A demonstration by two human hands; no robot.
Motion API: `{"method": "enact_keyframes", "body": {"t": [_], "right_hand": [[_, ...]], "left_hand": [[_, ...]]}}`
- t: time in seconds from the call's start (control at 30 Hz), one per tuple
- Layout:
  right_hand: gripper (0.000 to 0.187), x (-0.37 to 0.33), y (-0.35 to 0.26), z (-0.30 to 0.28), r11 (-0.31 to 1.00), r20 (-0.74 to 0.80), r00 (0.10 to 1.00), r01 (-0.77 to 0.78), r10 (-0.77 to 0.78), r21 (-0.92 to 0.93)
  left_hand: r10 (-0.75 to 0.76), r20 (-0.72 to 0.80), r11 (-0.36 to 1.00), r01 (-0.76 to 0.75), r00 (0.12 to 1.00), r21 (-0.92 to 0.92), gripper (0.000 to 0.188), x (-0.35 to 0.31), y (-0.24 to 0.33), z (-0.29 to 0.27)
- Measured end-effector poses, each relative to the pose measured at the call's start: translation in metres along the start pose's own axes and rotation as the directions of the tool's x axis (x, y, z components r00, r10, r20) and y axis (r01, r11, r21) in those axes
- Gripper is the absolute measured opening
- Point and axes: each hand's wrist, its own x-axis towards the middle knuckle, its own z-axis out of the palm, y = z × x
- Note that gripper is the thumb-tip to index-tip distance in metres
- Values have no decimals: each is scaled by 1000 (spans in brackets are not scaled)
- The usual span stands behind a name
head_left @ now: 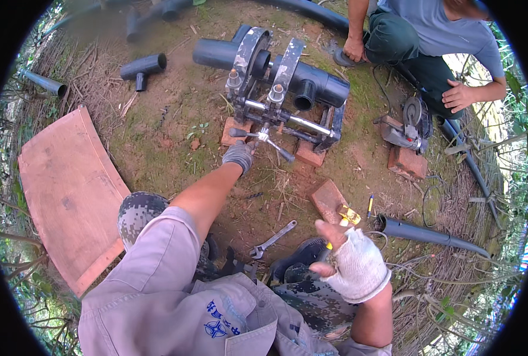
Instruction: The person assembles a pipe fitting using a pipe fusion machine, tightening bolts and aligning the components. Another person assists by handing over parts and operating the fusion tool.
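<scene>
My left hand [239, 156], in a grey glove, is closed on a spoke of the star handle [262, 136] at the near side of a pipe clamping machine [287, 115]. Two black plastic tee fittings, one at the left [216, 53] and one at the right [320, 86], sit in its round clamps, with a gap between them. My right hand [356, 267], in a white glove with bare fingertips, is raised at the lower right, thumb and finger apart. Partly behind it shows a yellow tool [349, 215] of unclear kind, beside a brick [328, 200].
An adjustable wrench [273, 239] lies near my feet. A wooden board [68, 190] is at left. A loose tee [144, 68] lies beyond it. At right, a person [436, 53] crouches by a power tool [415, 124] on a brick. A black pipe [430, 234] lies nearer me.
</scene>
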Motion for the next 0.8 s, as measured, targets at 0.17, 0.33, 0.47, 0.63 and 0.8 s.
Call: {"method": "enact_keyframes", "body": {"t": [0.17,0.33,0.47,0.63,0.8], "right_hand": [[72,-12,30,21,981,116,975,-189,192,-32],[63,-9,42,11,943,11,978,-202,207,264],[64,-10,41,6,952,32,983,-181,179,247],[65,-10,35,9,934,36,983,-181,179,308],[65,-2,33,14,923,54,972,-232,227,306]], "left_hand": [[318,76,902,-326,945,282,37,1,-14,6],[326,94,785,-324,941,527,38,-4,-8,-38],[311,102,663,-292,945,690,35,-30,10,-94],[302,52,676,-253,952,692,27,-57,50,-138],[221,41,716,-191,974,671,31,-67,67,-135]]}}
